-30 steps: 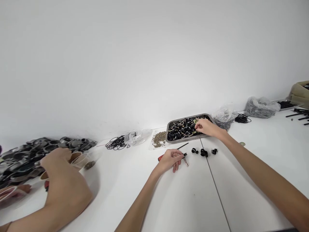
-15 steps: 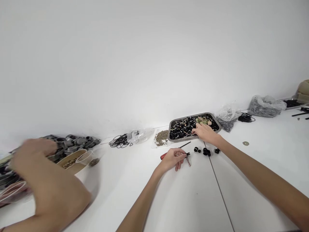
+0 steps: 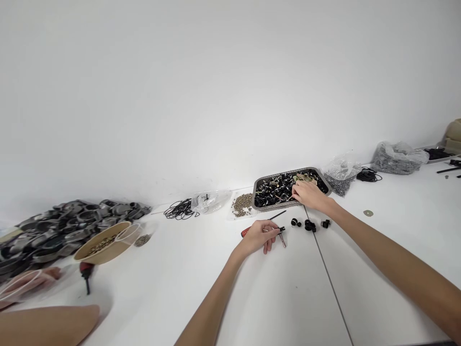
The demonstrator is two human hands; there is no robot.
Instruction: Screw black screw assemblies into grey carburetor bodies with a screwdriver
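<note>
Our left hand (image 3: 258,236) pinches a small metal pin (image 3: 281,235) with a black collar between thumb and fingertips. It is held low over the white table (image 3: 288,298) with its far end sticking out, likely so that end is free to work on. Three loose black pieces (image 3: 309,225) lie in a row just beside it, within easy reach of both hands. Our right hand (image 3: 308,194) reaches over the front rim of the tray (image 3: 272,208), fingers curled down among the black parts (image 3: 273,192).

At far left a co-worker's forearm (image 3: 50,324) is cut off by the edge. A red-handled screwdriver (image 3: 245,232) lies half hidden under our left hand. Our right knuckles cover the fingertips, so we cannot tell whether they grasp anything. The bags (image 3: 398,156) at right are too cloudy to read.
</note>
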